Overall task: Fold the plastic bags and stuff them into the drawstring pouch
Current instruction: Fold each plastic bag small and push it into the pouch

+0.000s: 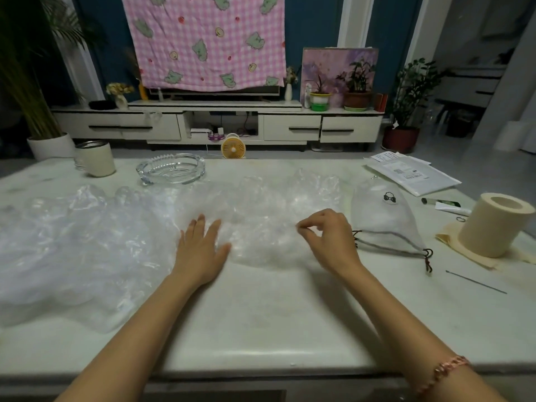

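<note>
A clear plastic bag (261, 219) lies spread across the middle of the white table (261, 320). My left hand (200, 248) presses flat on its left part with straight fingers. My right hand (327, 236) pinches the bag's right part between thumb and forefinger. More clear plastic bags (72, 242) lie in a crumpled heap on the left. The sheer white drawstring pouch (383, 219), with a small dark emblem and dark cords, lies flat just right of my right hand.
A glass ashtray (171, 169) and a cream cup (97, 159) stand at the back left. On the right are a cream paper roll (493, 224), a tube (446, 206), papers (412, 175) and a thin rod (475, 282).
</note>
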A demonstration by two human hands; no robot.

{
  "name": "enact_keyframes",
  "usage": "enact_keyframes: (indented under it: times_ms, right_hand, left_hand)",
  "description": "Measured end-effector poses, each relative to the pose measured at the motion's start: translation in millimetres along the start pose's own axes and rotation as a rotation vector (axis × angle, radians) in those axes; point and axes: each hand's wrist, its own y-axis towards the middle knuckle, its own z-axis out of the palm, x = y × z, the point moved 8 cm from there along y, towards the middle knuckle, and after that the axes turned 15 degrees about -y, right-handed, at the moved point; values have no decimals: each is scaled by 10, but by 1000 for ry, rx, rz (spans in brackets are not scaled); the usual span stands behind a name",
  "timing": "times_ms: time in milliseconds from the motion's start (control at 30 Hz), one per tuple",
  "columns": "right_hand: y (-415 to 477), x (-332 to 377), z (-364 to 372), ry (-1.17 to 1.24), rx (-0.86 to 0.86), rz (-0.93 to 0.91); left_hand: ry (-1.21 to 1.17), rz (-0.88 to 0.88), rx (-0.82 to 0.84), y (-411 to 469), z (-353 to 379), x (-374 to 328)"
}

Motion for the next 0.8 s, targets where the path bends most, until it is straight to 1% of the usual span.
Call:
enact_keyframes:
  times_ms: [67, 133, 200, 233, 300, 333, 400, 467, 500, 533, 567, 600, 700, 767, 800]
  right_hand:
    - [-56, -40, -141, 28, 64, -59]
    - [-203, -121, -223, -25, 218, -136]
    - [-399, -222, -287, -92, 382, -195]
    - [-508, -307, -339, -148, 449, -219]
    - [-680, -450, -415, -263, 548, -236]
    - [-725, -510, -458, -295, 557, -234]
    - [-777, -641, -530, -362, 539, -229]
    - [-796, -763, -569, -444, 488, -227]
    - [-800, -818, -571, -487, 461, -227]
    - [-807, -853, -576, -515, 427, -222]
    - [-808, -905, -634, -522, 389, -204]
    - [-791, -947, -657, -530, 341, -181]
    - [-750, -1017, -832, -511, 131, -108]
    - [-853, -959, -957, -393, 13, -50]
    - [-948, -909, -963, -279, 7, -26]
  left_hand:
    - [82, -25, -5, 4, -78, 24]
    - [175, -23, -25, -53, -168, -100]
    - [155, 34, -136, -175, -334, -353]
    - [92, 121, -219, -257, -412, -566]
    - [-79, 358, -365, -452, -505, -967]
    - [-170, 453, -366, -549, -499, -1141]
    - [-319, 552, -171, -732, -315, -1494]
    - [-360, 596, 90, -927, 21, -1795]
    - [-312, 621, 211, -1011, 233, -1885]
    - [-227, 664, 288, -1085, 419, -1958]
    - [-144, 704, 315, -1148, 556, -2041]
    - [-86, 719, 306, -1165, 636, -2044]
    - [-54, 689, 177, -1187, 648, -2041]
    - [0, 687, 63, -1242, 568, -2061]
    - [-17, 691, 7, -1270, 523, -2067]
